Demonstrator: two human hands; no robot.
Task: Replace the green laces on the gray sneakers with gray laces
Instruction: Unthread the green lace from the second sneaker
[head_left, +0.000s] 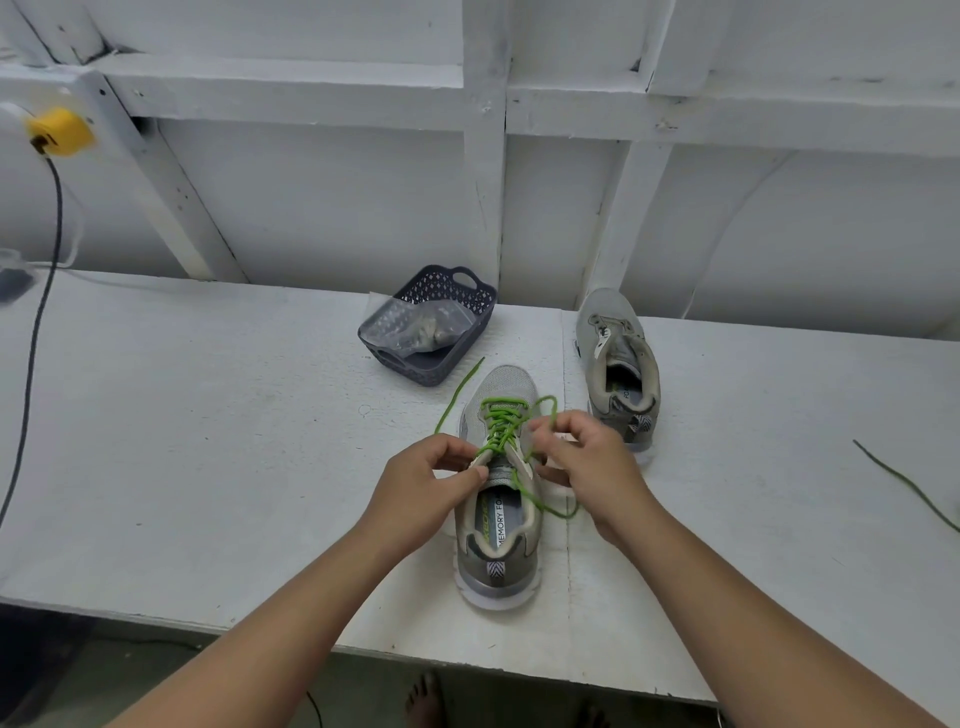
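Observation:
A gray sneaker (496, 525) stands on the white table (208, 441) in front of me, toe pointing away, with a green lace (500, 423) threaded through its eyelets. My left hand (426, 483) pinches the left edge of the shoe's opening near the top eyelets. Beside the right eyelets, my right hand (582, 457) pinches a loop of the green lace, whose loose ends trail to both sides of the shoe. A second gray sneaker (618, 364) without a lace stands further back to the right. Another green lace (909, 486) lies loose at the far right.
A dark plastic basket (467, 332) holding a clear bag (415, 327) with grayish contents sits behind the near shoe. A yellow plug (60, 132) and dark cable (36, 322) hang at the left. A white wall runs behind the table. Bare feet (426, 701) show below the table's front edge.

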